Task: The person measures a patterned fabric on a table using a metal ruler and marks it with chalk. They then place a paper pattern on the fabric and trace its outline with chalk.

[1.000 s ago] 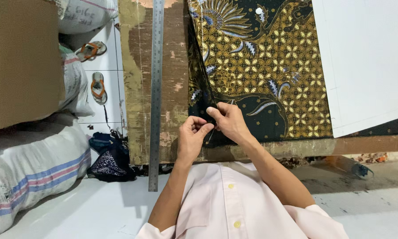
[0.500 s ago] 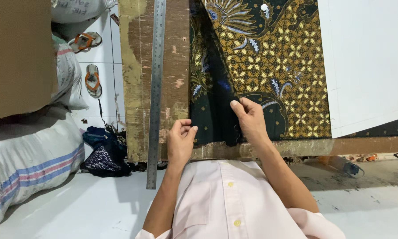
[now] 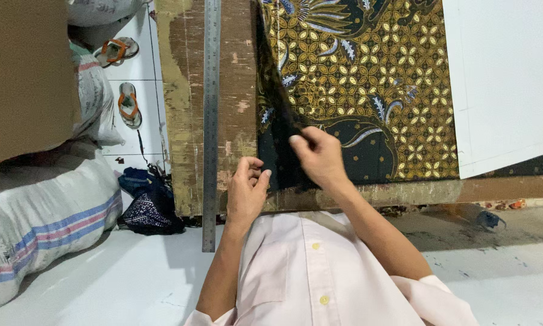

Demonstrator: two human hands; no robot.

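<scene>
Right hand pinches the patterned cloth's dark folded edge, hiding its fingertips; left hand, loosely curled, rests on the worn wooden worktop.

place: tailoring workshop | worn wooden table | steel ruler | batik cloth

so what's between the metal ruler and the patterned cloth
In the head view, only a bare strip of the worn wooden table lies between the metal ruler and the patterned cloth; the left hand rests at its near end.
</scene>
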